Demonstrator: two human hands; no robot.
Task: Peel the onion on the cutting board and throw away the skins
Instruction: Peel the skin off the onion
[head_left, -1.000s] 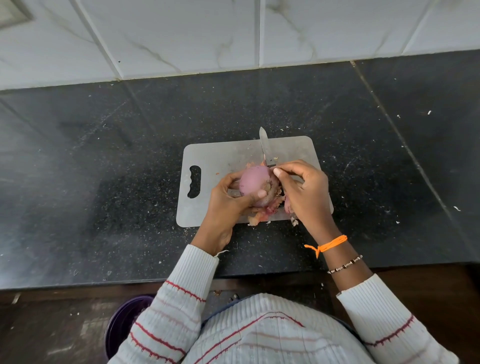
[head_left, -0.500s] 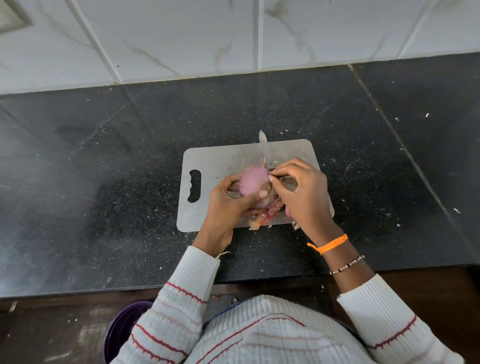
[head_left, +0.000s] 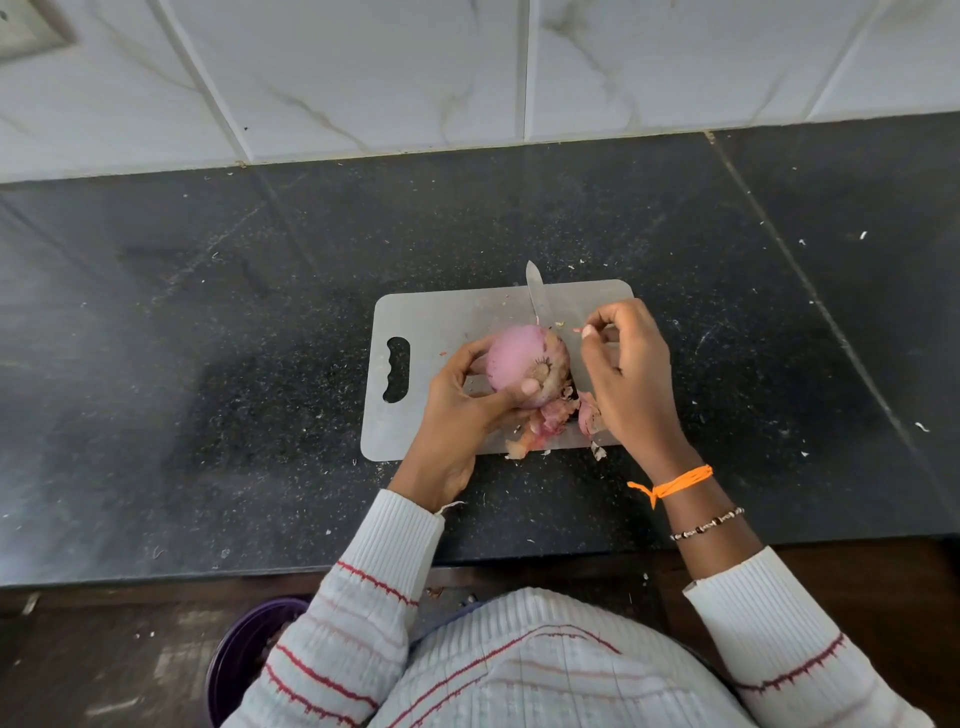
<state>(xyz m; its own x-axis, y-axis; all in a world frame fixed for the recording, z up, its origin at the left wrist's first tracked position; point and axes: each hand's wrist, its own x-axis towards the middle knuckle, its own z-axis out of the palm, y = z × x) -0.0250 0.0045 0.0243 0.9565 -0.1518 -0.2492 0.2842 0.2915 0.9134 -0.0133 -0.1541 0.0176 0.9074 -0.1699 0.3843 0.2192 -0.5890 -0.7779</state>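
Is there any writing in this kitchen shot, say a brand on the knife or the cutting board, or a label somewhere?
No readable text anywhere in the head view.
Knife blade: no visible marking.
Cutting board: plain grey, no brand or label.
Onion, held in the left hand: no sticker.
Wall tiles: only marble veining.
Sweater: red stripes, no lettering.

A home kitchen, seen at the worktop.

A grey plastic cutting board (head_left: 441, 332) lies on a dark speckled stone table (head_left: 208, 364), with a knife (head_left: 535, 293) across its far edge and a half-peeled pink onion (head_left: 519, 356) over it, loose skins (head_left: 550, 421) at its near edge. Behind the board, white marbled wall tiles (head_left: 389, 73) rise from the table's back; below its near edge stands a purple bin (head_left: 244, 649) on the floor.
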